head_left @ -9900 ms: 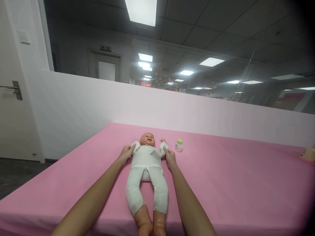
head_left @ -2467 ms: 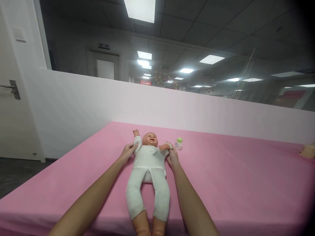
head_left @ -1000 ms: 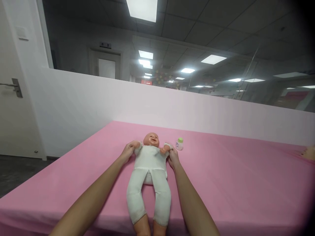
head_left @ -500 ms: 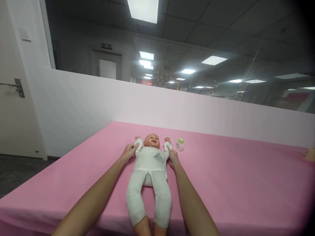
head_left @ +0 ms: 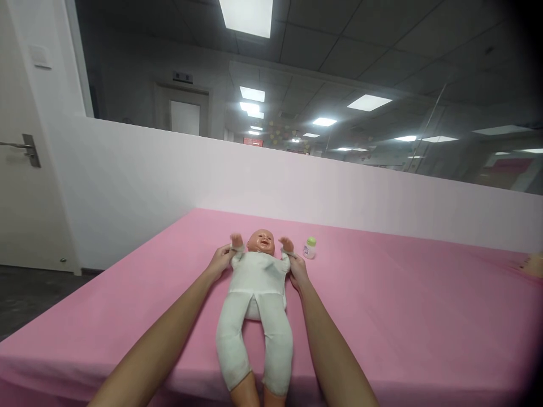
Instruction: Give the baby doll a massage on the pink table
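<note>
A baby doll (head_left: 257,288) in a white suit lies on its back on the pink sheet (head_left: 382,305), head away from me and feet at the near edge. My left hand (head_left: 220,263) grips the doll's arm on the left side. My right hand (head_left: 298,271) grips the arm on the right side. Both doll arms point up, with the small hands raised beside the head.
A small bottle (head_left: 309,249) with a green cap stands just right of the doll's head. A low white wall (head_left: 339,192) runs behind the bed. A door (head_left: 21,169) with a handle is at the far left. Something tan (head_left: 533,264) shows at the right edge.
Over the last seconds my hands have moved the doll's arms in across its chest and out again; they are now lifted upright beside the head.
</note>
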A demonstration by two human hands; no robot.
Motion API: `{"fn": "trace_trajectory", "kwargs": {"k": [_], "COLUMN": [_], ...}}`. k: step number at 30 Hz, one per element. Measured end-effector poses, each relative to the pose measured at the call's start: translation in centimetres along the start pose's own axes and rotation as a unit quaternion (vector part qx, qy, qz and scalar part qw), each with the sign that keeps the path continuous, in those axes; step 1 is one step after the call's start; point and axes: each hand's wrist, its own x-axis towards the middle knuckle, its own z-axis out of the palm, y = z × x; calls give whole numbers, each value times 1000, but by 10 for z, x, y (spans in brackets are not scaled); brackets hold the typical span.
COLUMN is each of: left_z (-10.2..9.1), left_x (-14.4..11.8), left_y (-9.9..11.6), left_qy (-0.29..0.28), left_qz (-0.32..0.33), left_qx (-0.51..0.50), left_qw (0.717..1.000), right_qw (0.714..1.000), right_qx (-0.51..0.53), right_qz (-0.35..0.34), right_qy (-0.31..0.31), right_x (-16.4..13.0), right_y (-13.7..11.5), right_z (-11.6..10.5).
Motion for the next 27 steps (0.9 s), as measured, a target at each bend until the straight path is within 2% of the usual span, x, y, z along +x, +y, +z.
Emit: {"fn": "trace_trajectory", "kwargs": {"k": [5,10,14,17,20,22,27], "left_z": [1,0,0,0,0,1,2], "left_x": [-1,0,0,0,1,3,6], "left_y": [2,0,-3,-4,-5,-7,-11], "left_qy": [1,-6,-3,-13,11,27,12], "left_qz": [-17,4,-22,-2,-3,-23,-34], "left_qx": [16,10,14,6,6,18,38], "left_qw": [1000,1000,1000,1000,1000,999,999], "right_qw": [1000,1000,1000,1000,1000,1000,999], "right_qx": [14,-1,13,14,6,-5,-17], "right_qz": [20,7,24,7,-13,2,29], "right_qy": [2,-20,10,-2,-13,-6,15], "right_x": [1,-1,0,1,1,0,-3], "right_y": [0,-2,-2,0,0,-1,-6], "right_z": [0,1,2,2,2,3,7]}}
